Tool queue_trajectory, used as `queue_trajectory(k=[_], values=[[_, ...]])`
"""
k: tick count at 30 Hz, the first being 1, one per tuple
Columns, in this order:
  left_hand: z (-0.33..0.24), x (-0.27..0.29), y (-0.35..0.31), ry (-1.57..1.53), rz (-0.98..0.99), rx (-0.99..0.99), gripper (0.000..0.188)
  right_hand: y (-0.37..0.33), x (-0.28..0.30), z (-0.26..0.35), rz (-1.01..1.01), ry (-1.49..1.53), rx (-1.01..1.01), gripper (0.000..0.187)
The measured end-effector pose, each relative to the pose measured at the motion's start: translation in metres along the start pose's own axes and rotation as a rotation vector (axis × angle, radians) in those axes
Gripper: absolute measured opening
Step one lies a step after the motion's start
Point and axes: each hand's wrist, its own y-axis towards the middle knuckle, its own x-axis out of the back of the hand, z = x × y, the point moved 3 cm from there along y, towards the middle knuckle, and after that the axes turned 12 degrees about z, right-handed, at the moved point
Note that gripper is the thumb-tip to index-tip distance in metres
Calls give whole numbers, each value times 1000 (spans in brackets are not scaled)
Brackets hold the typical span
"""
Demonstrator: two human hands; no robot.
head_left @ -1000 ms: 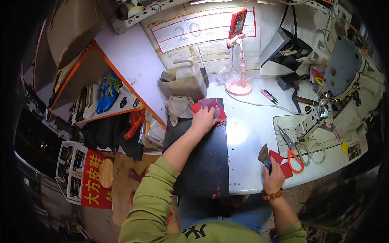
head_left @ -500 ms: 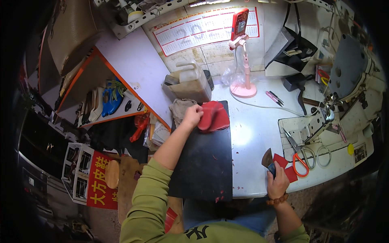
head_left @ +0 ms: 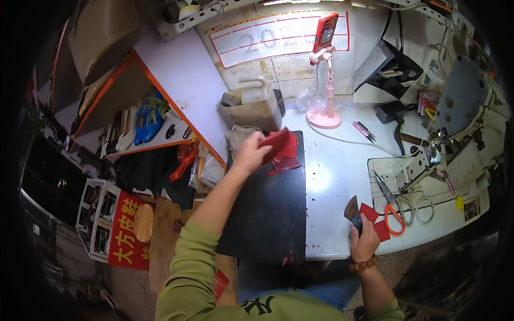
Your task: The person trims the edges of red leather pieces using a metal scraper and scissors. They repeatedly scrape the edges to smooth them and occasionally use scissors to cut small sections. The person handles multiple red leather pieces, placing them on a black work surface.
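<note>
My left hand [head_left: 251, 153] is closed on a dark red leather piece [head_left: 276, 144], lifted at a tilt at the far end of the black cutting mat [head_left: 262, 214]. Beneath and beside it lie more red leather pieces [head_left: 288, 160]. A crumpled grey cloth [head_left: 239, 138] sits just behind that hand. At the right front of the white table, my right hand [head_left: 364, 239] is wrapped round a knife [head_left: 352, 207] with a broad, dark blade pointing away from me. Close by that hand lie small red leather scraps [head_left: 382, 230].
Orange-handled scissors [head_left: 394, 218] and a second pair with pale green handles [head_left: 409, 211] lie right of my right hand. A sewing machine [head_left: 455, 128] stands at the right. A pink phone stand [head_left: 326, 119] and a plastic jug [head_left: 251, 107] stand at the back.
My left hand has raised the red leather piece off the others and tilted it, uncovering those below. The right hand with the knife has hardly moved. The whole view has shifted slightly.
</note>
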Motion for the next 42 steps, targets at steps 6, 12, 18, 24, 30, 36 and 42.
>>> queue_trajectory(k=[6, 12, 18, 24, 30, 36, 42], values=[[38, 92, -220, 46, -470, -122, 17, -1, -2, 1, 9, 1, -4, 41], [178, 87, -429, -382, -464, 601, 25, 0, -5, 1, 23, 16, -8, 41], [174, 74, -408, 457, -351, 633, 48, -1, -6, -1, 15, 0, 15, 41], [47, 42, -166, 578, -269, -303, 49, -1, -4, 1, 7, 13, 9, 41], [14, -37, 38, 633, -26, -168, 49, -1, -2, 1, 6, -14, 1, 42], [31, -76, 60, 682, 20, 118, 61, 1, 1, 4, 4, -1, 7, 41], [26, -90, -39, 687, 90, -154, 64, -1, 0, 1, 47, 12, 2, 41]])
